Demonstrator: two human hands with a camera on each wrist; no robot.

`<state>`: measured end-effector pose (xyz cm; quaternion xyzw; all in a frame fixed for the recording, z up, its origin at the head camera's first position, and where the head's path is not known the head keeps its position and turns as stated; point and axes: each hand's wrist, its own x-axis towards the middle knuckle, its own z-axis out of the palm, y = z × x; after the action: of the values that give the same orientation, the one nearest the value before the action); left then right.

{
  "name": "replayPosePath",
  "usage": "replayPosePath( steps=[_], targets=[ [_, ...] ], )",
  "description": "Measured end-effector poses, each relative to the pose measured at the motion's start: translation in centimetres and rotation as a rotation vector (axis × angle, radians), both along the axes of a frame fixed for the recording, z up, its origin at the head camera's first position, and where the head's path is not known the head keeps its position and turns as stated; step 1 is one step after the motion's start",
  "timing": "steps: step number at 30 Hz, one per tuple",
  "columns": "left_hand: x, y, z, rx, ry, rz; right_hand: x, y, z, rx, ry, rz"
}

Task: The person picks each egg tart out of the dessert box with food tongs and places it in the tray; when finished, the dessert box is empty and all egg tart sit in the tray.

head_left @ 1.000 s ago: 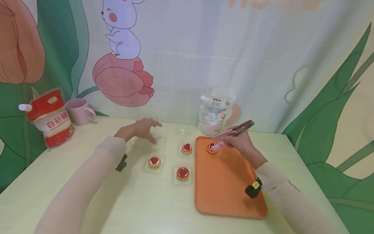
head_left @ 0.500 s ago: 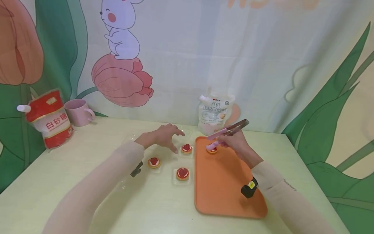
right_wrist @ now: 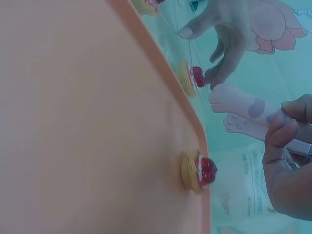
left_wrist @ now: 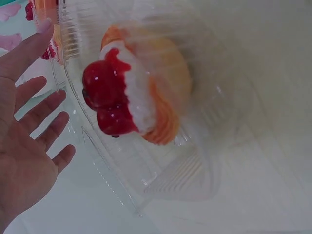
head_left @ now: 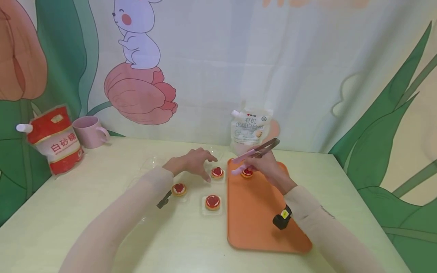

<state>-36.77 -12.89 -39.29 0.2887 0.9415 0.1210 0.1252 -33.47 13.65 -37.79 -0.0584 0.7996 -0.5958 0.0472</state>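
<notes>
My right hand (head_left: 268, 167) holds tongs (head_left: 246, 156) with pink paw-shaped tips, above the upper left of an orange tray (head_left: 263, 223). In the right wrist view, the tongs (right_wrist: 239, 100) have nothing between their tips. Under them a berry-topped tart (head_left: 247, 173) sits on the tray. My left hand (head_left: 194, 163) hovers left of another tart (head_left: 217, 173), which rests in a clear plastic box. Its fingers are spread and hold nothing; the left wrist view shows this hand (left_wrist: 29, 131) beside a nearer boxed tart (left_wrist: 146, 92).
Two more tarts, one at the left (head_left: 179, 189) and one in front (head_left: 212, 202), sit in clear boxes. Further clear plastic packaging (head_left: 153, 162) lies behind my left arm. A white sugar pouch (head_left: 250, 131), a pink mug (head_left: 89, 132) and a red sugar bag (head_left: 59, 142) stand along the back.
My left hand has moved right, from the left part of the table to the tart beside the tray. My right hand has shifted left with the tongs, away from the tart on the tray.
</notes>
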Motion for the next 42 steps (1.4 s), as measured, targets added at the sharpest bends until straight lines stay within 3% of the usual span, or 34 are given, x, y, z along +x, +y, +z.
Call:
replayPosePath(
  steps=[13,18,28,42],
  targets=[
    [-0.2,0.3,-0.2,0.006,0.024,-0.027,-0.3,-2.3,-0.8,-0.031,-0.026,0.020],
    [-0.2,0.2,-0.1,0.005,0.007,-0.003,-0.1,-3.0,-0.7,-0.072,-0.034,0.040],
    [-0.2,0.0,0.0,0.002,0.006,0.010,-0.9,-4.7,-1.2,0.003,0.010,0.042],
    [-0.4,-0.4,-0.1,0.015,-0.037,0.053,-1.4,-6.2,-2.3,0.018,-0.016,0.015]
  ],
)
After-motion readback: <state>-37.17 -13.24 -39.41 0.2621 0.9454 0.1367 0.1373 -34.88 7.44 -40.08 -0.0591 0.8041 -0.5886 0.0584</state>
